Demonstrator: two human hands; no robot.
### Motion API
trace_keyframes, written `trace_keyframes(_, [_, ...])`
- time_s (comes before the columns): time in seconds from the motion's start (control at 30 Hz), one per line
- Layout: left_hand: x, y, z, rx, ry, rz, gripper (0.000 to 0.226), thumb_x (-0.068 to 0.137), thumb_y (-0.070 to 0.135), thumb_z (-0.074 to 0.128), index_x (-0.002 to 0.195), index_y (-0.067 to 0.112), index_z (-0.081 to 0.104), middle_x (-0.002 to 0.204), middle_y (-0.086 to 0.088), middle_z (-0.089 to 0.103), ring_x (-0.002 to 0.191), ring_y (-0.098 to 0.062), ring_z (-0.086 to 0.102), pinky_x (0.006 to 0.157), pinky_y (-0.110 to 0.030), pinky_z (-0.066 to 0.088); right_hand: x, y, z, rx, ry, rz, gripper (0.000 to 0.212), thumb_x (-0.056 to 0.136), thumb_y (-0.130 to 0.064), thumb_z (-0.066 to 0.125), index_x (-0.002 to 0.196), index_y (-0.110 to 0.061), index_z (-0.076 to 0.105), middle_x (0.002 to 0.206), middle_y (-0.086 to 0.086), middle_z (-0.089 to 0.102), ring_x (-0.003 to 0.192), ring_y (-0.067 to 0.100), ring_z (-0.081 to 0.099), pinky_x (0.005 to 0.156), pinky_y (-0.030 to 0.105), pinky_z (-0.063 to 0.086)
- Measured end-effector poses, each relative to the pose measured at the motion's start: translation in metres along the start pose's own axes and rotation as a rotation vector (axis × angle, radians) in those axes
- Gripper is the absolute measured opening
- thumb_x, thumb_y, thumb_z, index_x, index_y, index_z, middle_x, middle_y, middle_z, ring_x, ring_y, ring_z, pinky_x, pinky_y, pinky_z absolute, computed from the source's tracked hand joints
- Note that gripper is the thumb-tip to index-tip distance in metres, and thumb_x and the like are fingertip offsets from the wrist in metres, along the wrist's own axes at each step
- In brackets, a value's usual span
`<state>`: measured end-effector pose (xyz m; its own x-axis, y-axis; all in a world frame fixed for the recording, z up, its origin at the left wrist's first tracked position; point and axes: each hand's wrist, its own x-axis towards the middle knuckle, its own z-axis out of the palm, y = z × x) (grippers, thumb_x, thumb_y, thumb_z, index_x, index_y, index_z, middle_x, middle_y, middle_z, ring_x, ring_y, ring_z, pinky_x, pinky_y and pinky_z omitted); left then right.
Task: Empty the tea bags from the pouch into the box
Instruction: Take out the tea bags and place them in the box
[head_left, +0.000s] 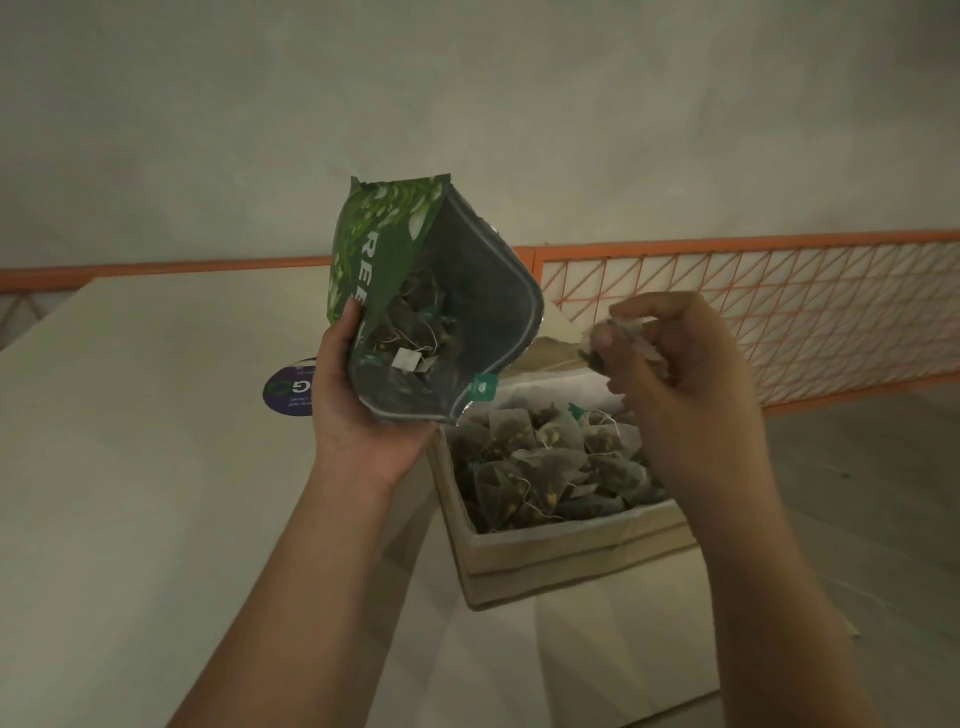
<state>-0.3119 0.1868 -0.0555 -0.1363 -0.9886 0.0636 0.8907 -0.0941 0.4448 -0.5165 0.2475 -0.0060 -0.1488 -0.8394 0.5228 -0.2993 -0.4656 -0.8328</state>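
The box (545, 535) stands on the table (156, 467), already nearly full of tea bags. The left hand (363, 415) grips the open pouch (415, 312) above it; the right hand (675, 374) pinches a tea bag (597, 345). Strings may tangle, so bags could fall outside.

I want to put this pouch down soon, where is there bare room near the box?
Bare table lies left of the box, past the purple sticker, and in front of it. The box itself is crowded with tea bags.
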Motion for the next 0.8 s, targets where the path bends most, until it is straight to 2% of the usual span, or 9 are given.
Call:
trace_keyframes(0.07, [0.001, 0.000, -0.001, -0.008, -0.012, -0.012, 0.067, 0.089, 0.050, 0.062, 0.147, 0.019, 0.052, 0.156, -0.013, 0.044, 0.142, -0.034, 0.044, 0.114, -0.048, 0.038, -0.001, 0.006, -0.002, 0.013, 0.048, 0.006, 0.014, 0.092, -0.020, 0.064, 0.096, -0.027, 0.053, 0.093, 0.000, 0.066, 0.090, 0.022, 0.067, 0.073, 0.042, 0.056])
trace_keyframes(0.13, [0.003, 0.001, -0.003, -0.029, -0.014, -0.025, 0.067, 0.087, 0.049, 0.065, 0.145, 0.019, 0.054, 0.154, -0.014, 0.046, 0.140, -0.035, 0.047, 0.115, -0.049, 0.038, -0.001, 0.011, -0.002, -0.050, 0.038, 0.057, 0.015, 0.092, -0.020, 0.063, 0.092, -0.027, 0.050, 0.090, -0.004, 0.062, 0.084, 0.010, 0.065, 0.067, 0.029, 0.054])
trace_keyframes(0.23, [0.003, 0.001, -0.002, -0.026, -0.017, -0.017, 0.069, 0.083, 0.048, 0.069, 0.144, 0.019, 0.056, 0.153, -0.013, 0.049, 0.138, -0.034, 0.049, 0.114, -0.049, 0.039, -0.003, 0.026, -0.002, -0.400, -0.216, 0.209, 0.013, 0.089, -0.032, 0.065, 0.092, -0.031, 0.053, 0.094, -0.012, 0.058, 0.080, 0.004, 0.059, 0.060, 0.015, 0.043])
trace_keyframes(0.3, [0.002, 0.000, -0.002, -0.024, -0.014, -0.016, 0.070, 0.082, 0.048, 0.069, 0.144, 0.019, 0.056, 0.152, -0.013, 0.049, 0.138, -0.034, 0.049, 0.114, -0.049, 0.039, -0.006, 0.031, 0.000, -0.567, -0.377, 0.230, 0.016, 0.085, -0.049, 0.064, 0.093, -0.035, 0.062, 0.104, -0.013, 0.056, 0.089, 0.005, 0.057, 0.071, 0.020, 0.047])
trace_keyframes(0.43, [0.001, 0.000, -0.001, -0.017, -0.025, -0.011, 0.069, 0.083, 0.049, 0.067, 0.143, 0.019, 0.057, 0.151, -0.013, 0.050, 0.137, -0.034, 0.050, 0.113, -0.050, 0.040, -0.008, 0.027, 0.006, -0.676, -0.360, 0.106, 0.035, 0.089, -0.057, 0.046, 0.097, -0.034, 0.071, 0.110, -0.011, 0.059, 0.106, 0.015, 0.052, 0.096, 0.045, 0.044])
trace_keyframes(0.6, [0.001, 0.001, 0.000, -0.035, -0.019, -0.017, 0.063, 0.089, 0.049, 0.062, 0.144, 0.019, 0.056, 0.153, -0.012, 0.049, 0.139, -0.033, 0.048, 0.116, -0.049, 0.037, -0.010, 0.017, 0.013, -0.618, -0.738, 0.177, 0.024, 0.096, -0.049, 0.048, 0.081, -0.040, 0.064, 0.073, -0.012, 0.065, 0.068, -0.001, 0.059, 0.070, 0.021, 0.044])
trace_keyframes(0.67, [0.001, 0.002, 0.000, -0.034, -0.004, -0.020, 0.067, 0.087, 0.050, 0.065, 0.145, 0.019, 0.055, 0.154, -0.012, 0.047, 0.140, -0.033, 0.047, 0.115, -0.048, 0.037, -0.009, 0.013, 0.017, -0.585, -0.644, 0.113, 0.017, 0.095, -0.047, 0.051, 0.093, -0.041, 0.067, 0.087, -0.018, 0.065, 0.082, -0.001, 0.060, 0.082, 0.025, 0.045])
trace_keyframes(0.73, [0.000, 0.003, 0.001, -0.025, 0.001, -0.020, 0.073, 0.082, 0.049, 0.069, 0.146, 0.018, 0.053, 0.154, -0.013, 0.046, 0.140, -0.033, 0.046, 0.115, -0.048, 0.037, -0.007, 0.003, 0.021, -0.568, -0.376, -0.013, 0.016, 0.092, -0.043, 0.056, 0.096, -0.035, 0.069, 0.097, -0.018, 0.062, 0.093, 0.004, 0.056, 0.089, 0.030, 0.045])
trace_keyframes(0.8, [-0.001, 0.002, 0.003, -0.018, 0.001, -0.019, 0.074, 0.081, 0.050, 0.070, 0.145, 0.017, 0.054, 0.151, -0.014, 0.049, 0.136, -0.033, 0.050, 0.113, -0.047, 0.041, -0.004, -0.013, 0.027, -0.464, -0.187, -0.151, 0.012, 0.089, -0.039, 0.061, 0.092, -0.030, 0.069, 0.091, -0.018, 0.060, 0.088, 0.000, 0.053, 0.080, 0.016, 0.044])
